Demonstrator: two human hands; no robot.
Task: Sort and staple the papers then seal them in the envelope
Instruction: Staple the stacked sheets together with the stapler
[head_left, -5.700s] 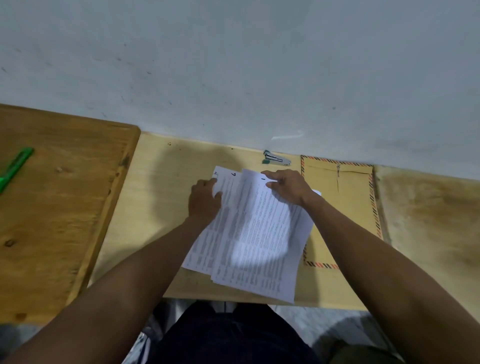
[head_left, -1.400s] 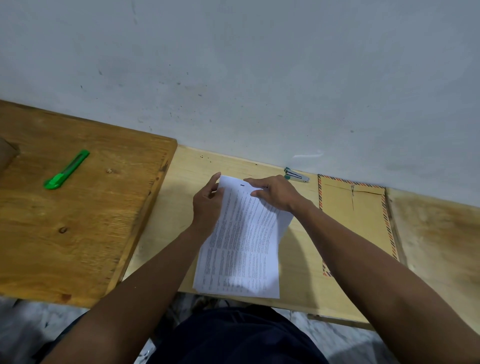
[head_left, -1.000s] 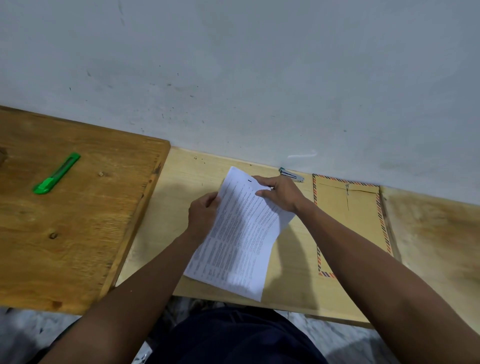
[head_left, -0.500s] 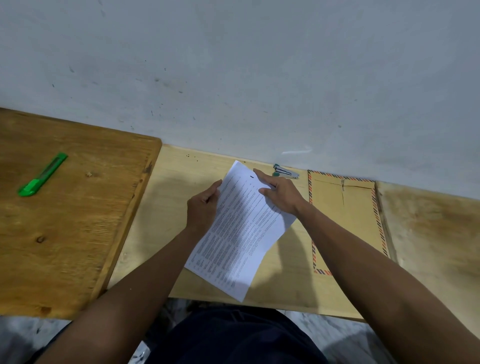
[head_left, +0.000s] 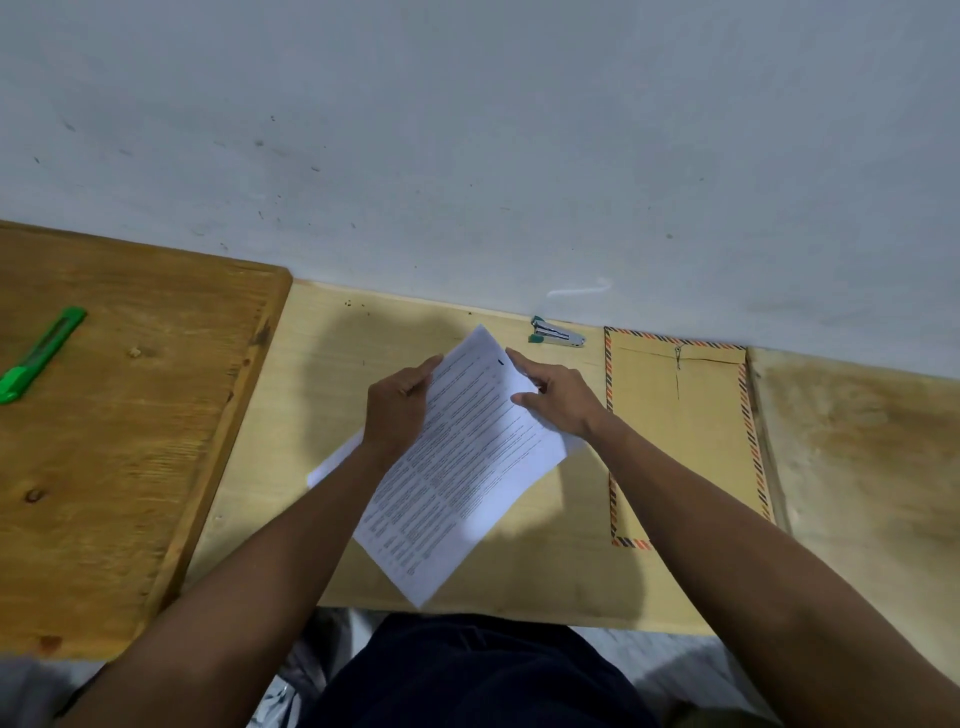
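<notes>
Holding the papers (head_left: 457, 462) with left hand (head_left: 397, 410) and right hand (head_left: 558, 397).

Stapler (head_left: 557, 336) behind papers (head_left: 457, 467) (envelope (head_left: 680, 431) right).

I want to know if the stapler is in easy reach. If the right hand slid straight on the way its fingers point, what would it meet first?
Probably the wall, not the small silver-and-green stapler: the right hand points up-left across the white printed papers, passing just left of it.
</notes>
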